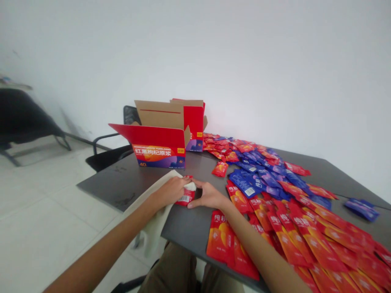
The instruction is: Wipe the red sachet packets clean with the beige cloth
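Observation:
My left hand (171,191) presses a white cloth (152,211) onto a small red sachet (185,197) on the dark grey table (122,183), fingers closed on the cloth. My right hand (209,196) grips the same sachet from its right side, thumb and fingers pinched on it. To the right lie several red sachets (293,236) and blue sachets (259,179) spread across the table.
An open red cardboard box (159,148) stands at the table's far left, with a second open box (191,122) behind it. A black chair (106,156) is beyond the table's left edge. Another dark chair (21,118) stands far left. A white wall is behind.

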Demonstrator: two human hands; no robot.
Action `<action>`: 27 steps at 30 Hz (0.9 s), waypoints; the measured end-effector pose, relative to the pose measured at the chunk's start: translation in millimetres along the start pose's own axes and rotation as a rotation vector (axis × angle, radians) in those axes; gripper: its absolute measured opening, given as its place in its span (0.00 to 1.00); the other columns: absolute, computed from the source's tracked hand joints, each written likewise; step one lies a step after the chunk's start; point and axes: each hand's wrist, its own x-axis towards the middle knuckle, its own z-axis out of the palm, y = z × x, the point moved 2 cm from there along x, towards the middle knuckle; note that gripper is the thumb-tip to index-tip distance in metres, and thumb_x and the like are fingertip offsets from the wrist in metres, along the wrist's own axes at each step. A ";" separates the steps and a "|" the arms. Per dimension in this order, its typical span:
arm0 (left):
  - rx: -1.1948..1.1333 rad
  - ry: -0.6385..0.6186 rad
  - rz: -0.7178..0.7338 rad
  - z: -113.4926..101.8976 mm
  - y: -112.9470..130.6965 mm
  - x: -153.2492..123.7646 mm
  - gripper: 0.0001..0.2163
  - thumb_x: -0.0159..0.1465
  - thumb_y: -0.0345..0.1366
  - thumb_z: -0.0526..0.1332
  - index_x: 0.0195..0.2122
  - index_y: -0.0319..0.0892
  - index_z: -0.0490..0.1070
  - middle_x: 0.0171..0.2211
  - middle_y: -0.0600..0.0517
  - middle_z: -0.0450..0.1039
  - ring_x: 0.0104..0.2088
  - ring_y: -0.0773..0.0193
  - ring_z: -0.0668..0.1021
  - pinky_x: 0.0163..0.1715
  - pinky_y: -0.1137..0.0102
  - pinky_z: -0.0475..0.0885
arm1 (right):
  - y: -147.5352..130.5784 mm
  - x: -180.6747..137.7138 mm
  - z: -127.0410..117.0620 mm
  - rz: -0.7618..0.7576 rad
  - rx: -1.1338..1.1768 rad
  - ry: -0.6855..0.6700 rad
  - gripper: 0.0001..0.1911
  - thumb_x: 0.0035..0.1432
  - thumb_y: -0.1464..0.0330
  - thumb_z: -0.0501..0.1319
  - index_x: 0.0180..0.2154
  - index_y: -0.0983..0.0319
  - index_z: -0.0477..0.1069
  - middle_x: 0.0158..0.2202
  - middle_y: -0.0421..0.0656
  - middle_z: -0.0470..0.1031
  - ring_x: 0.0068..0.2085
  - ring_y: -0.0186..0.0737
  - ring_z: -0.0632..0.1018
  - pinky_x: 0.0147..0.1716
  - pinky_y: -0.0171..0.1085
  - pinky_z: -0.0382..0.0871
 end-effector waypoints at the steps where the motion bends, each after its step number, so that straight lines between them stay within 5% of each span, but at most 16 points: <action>1: 0.007 0.000 -0.013 -1.2 -0.9 0.5 0.26 0.56 0.19 0.49 0.57 0.32 0.63 0.57 0.37 0.67 0.57 0.54 0.70 0.56 0.60 0.66 | 0.4 0.0 0.1 -0.017 0.009 -0.005 0.45 0.36 0.62 0.74 0.57 0.60 0.64 0.53 0.44 0.74 0.55 0.48 0.73 0.60 0.46 0.59; 7: -0.079 0.031 0.173 1.3 17.1 -13.2 0.24 0.59 0.23 0.50 0.58 0.37 0.63 0.60 0.43 0.65 0.61 0.61 0.66 0.61 0.65 0.59 | 4.7 0.8 1.0 0.023 -0.029 -0.002 0.47 0.32 0.63 0.75 0.56 0.63 0.66 0.53 0.46 0.73 0.54 0.51 0.74 0.57 0.46 0.63; 12: -0.012 0.015 -0.009 0.1 0.2 0.9 0.27 0.55 0.20 0.49 0.57 0.36 0.63 0.57 0.41 0.67 0.57 0.56 0.71 0.57 0.61 0.65 | -2.1 -0.3 -0.1 -0.020 0.014 -0.007 0.43 0.36 0.62 0.74 0.57 0.60 0.65 0.52 0.43 0.75 0.53 0.47 0.75 0.58 0.44 0.61; 18: -0.027 0.017 0.176 7.0 18.9 -17.1 0.25 0.60 0.24 0.50 0.60 0.36 0.60 0.61 0.43 0.62 0.63 0.61 0.63 0.63 0.65 0.57 | 1.8 0.6 1.7 0.006 -0.019 -0.014 0.46 0.32 0.63 0.75 0.56 0.62 0.66 0.53 0.45 0.74 0.51 0.49 0.75 0.54 0.43 0.66; 24: 0.020 0.002 -0.033 0.6 -3.2 1.2 0.27 0.56 0.20 0.49 0.58 0.32 0.62 0.58 0.39 0.66 0.57 0.56 0.70 0.57 0.62 0.65 | -0.9 0.0 0.3 -0.007 0.018 -0.004 0.42 0.36 0.62 0.74 0.55 0.61 0.67 0.50 0.43 0.76 0.52 0.47 0.75 0.58 0.45 0.62; 27: 0.016 0.002 0.038 1.6 4.6 -5.5 0.26 0.57 0.21 0.49 0.59 0.33 0.61 0.60 0.40 0.64 0.60 0.59 0.67 0.59 0.64 0.63 | 2.8 0.4 0.4 -0.027 0.007 -0.012 0.44 0.35 0.63 0.74 0.56 0.61 0.66 0.52 0.44 0.74 0.53 0.48 0.74 0.59 0.45 0.61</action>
